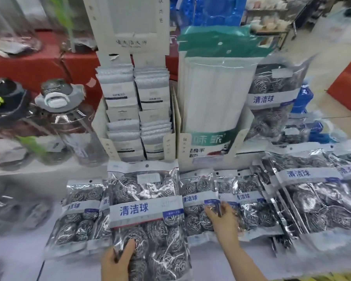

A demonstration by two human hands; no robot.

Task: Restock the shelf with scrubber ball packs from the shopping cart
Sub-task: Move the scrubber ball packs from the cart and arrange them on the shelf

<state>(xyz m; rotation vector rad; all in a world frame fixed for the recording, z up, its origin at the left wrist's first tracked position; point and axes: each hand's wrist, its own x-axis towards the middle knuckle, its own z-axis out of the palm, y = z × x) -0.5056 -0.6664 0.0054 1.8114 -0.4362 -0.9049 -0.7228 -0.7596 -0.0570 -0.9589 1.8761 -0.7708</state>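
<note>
Large clear-film pack of steel-wire scrubber balls is held over the white shelf, its lower-left corner gripped by the left hand. Right hand, well apart, pinches a smaller scrubber pack. Judged light, soft, slippery: best gripped at a corner or the header.

**Shelf top: stock on display**

Pale shelf, flat surface.

- Front row, lying flat, labels up: left small scrubber ball packs, overlapping each other; large scrubber ball pack resting over their right edge; middle small scrubber ball packs, overlapping; right large scrubber ball packs, fanned in a stack.
- Behind, centre: cardboard display box of grey cloth packs in two columns. Touching its right side is a second cardboard box of white towel packs with green headers.
- Back right: upright scrubber ball pack, just beside the second box.
- Back left: clear bottles, blurred.
</note>
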